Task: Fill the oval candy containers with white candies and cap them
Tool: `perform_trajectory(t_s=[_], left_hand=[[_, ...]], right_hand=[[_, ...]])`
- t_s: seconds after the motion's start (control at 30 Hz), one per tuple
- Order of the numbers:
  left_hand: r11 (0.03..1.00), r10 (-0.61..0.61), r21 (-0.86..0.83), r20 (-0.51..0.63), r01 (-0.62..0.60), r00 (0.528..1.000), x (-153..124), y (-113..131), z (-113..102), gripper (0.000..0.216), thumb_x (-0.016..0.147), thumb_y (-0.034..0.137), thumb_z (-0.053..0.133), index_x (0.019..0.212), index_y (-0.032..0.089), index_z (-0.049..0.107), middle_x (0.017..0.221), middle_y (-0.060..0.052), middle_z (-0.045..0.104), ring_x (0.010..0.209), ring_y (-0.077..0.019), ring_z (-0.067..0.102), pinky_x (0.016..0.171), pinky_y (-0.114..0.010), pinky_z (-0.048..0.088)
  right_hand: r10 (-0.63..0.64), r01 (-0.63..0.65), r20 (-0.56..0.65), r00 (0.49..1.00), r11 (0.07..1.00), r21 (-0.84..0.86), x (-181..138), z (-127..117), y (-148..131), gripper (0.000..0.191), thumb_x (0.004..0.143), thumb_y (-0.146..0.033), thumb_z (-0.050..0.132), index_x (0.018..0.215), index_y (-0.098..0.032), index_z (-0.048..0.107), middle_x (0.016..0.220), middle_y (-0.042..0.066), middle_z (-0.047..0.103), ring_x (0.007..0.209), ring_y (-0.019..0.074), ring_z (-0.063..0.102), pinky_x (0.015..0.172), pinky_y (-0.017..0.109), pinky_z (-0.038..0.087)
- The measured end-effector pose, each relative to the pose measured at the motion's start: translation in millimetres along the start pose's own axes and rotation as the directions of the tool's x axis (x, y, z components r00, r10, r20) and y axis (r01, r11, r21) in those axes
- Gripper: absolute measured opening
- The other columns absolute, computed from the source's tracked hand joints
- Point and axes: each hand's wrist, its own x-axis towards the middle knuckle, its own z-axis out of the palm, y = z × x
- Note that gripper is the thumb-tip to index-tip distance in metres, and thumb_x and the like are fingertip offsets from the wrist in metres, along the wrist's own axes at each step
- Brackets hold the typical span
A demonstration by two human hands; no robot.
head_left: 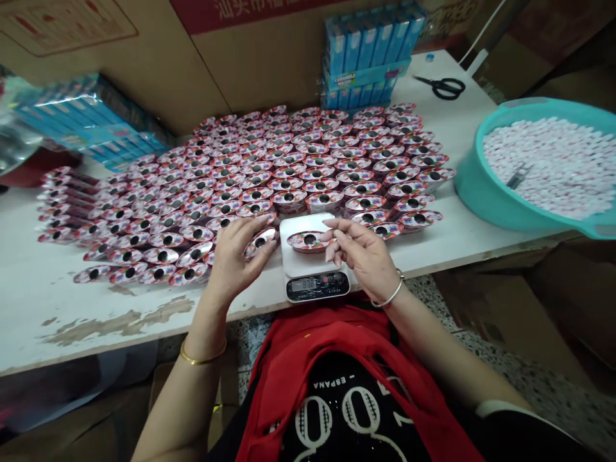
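My left hand (pixel 237 251) has its thumb and fingers around a small red-and-white printed oval box (pixel 260 242) with a dark round hole in its top. Beside it, a white digital scale (pixel 287 269) with a lit black display carries another oval box (pixel 299 241). My right hand (pixel 362 251) is over the right end of that second box. Its thumb and forefinger are pinched together, and what may be between them is too small to make out. Many more oval boxes (pixel 289 200) stand upright in tight rows behind and left of the scale.
On the right, a turquoise basin (pixel 486 186) holds many small white wrapped pieces with metal tongs (pixel 518 176) on top. Black scissors (pixel 445 87) lie behind it. Blue packs (pixel 368 61) stand at the back, others (pixel 91 119) at left, near a metal bowl (pixel 24 154).
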Motion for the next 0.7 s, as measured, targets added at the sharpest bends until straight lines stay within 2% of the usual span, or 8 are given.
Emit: perform_trajectory(t_s=[0.23, 0.53, 0.6, 0.7], left_hand=[[0.999, -0.051, -0.016, -0.048, 0.050, 0.998, -4, -4, 5, 0.034, 0.088, 0.040, 0.056, 0.116, 0.023, 0.060, 0.105, -0.006, 0.066, 0.098, -0.0189, 0.059, 0.088, -0.034, 0.043], [0.998, -0.009, -0.055, -0.015, 0.008, 1.000, -8, -7, 10, 0.034, 0.090, 0.037, 0.053, 0.121, 0.025, 0.057, 0.109, -0.005, 0.065, 0.100, -0.0194, 0.058, 0.088, -0.035, 0.043], [0.998, 0.009, -0.067, 0.004, -0.009, 1.000, -5, -6, 14, 0.039, 0.088, 0.040, 0.055, 0.125, 0.025, 0.054, 0.113, -0.006, 0.063, 0.103, -0.0206, 0.057, 0.089, -0.036, 0.042], [0.994, 0.090, -0.067, 0.074, -0.085, 0.993, 1, 8, 27, 0.061, 0.082, 0.050, 0.062, 0.134, 0.022, 0.046, 0.125, -0.011, 0.057, 0.113, -0.0249, 0.052, 0.094, -0.040, 0.040]], right_hand=[[-0.035, 0.035, 0.007, 0.999, 0.994, -0.099, 4, 4, -9, 0.022, 0.092, -0.036, 0.057, 0.107, -0.019, 0.060, 0.094, 0.003, 0.061, 0.062, 0.0077, 0.055, 0.051, 0.021, 0.040], [-0.018, 0.018, 0.000, 1.000, 0.989, -0.144, 7, 10, -6, 0.025, 0.091, -0.039, 0.056, 0.107, -0.020, 0.059, 0.095, 0.004, 0.062, 0.058, 0.0074, 0.055, 0.047, 0.021, 0.038], [-0.019, 0.019, 0.000, 1.000, 0.990, -0.138, 9, 11, -7, 0.025, 0.091, -0.039, 0.057, 0.107, -0.020, 0.059, 0.095, 0.004, 0.062, 0.058, 0.0074, 0.055, 0.048, 0.021, 0.038], [-0.030, 0.024, -0.044, 0.999, 0.992, -0.125, 8, 13, -12, 0.025, 0.090, -0.038, 0.058, 0.106, -0.019, 0.060, 0.094, 0.004, 0.063, 0.058, 0.0078, 0.054, 0.048, 0.020, 0.039]])
